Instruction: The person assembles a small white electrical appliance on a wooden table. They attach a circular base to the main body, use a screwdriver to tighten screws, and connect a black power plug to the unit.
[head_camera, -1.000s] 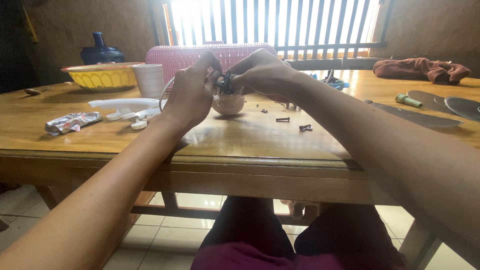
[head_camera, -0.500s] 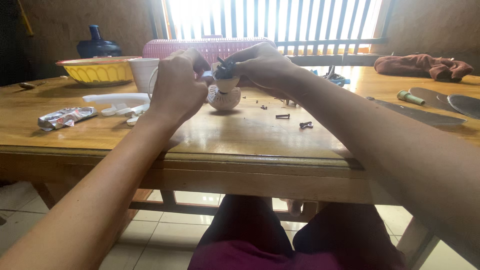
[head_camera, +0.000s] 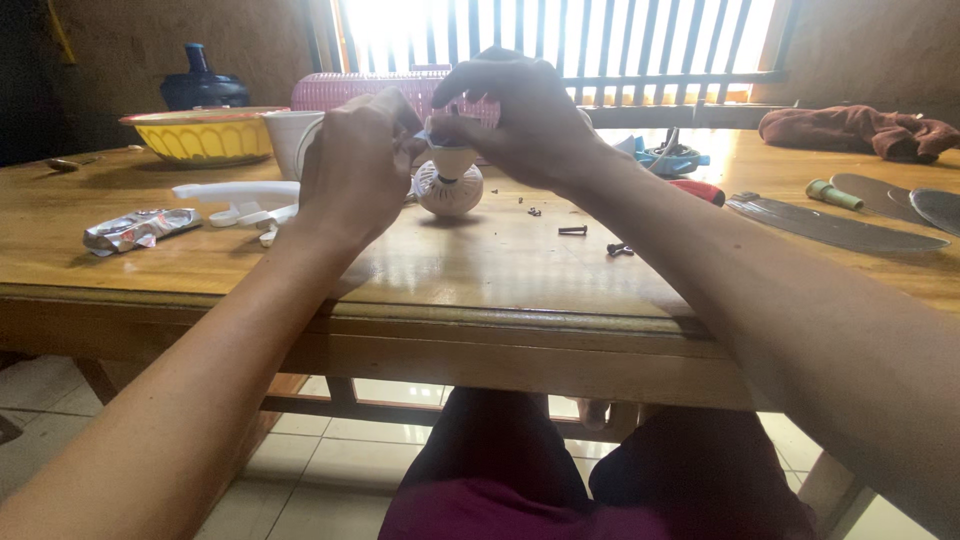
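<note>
Both hands pinched on white vented housing (head_camera: 449, 186) mid-table — left hand (head_camera: 355, 165), right hand (head_camera: 520, 120) | I judge it light, rigid plastic, brittle at vents | grip round body — loose screws (head_camera: 573, 230) beside.

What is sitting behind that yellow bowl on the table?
Behind the yellow bowl stands a dark blue jug; only its neck and rounded shoulders show, since the bowl covers its base. Beside the bowl, a white cup is partly hidden by the left hand.
</note>
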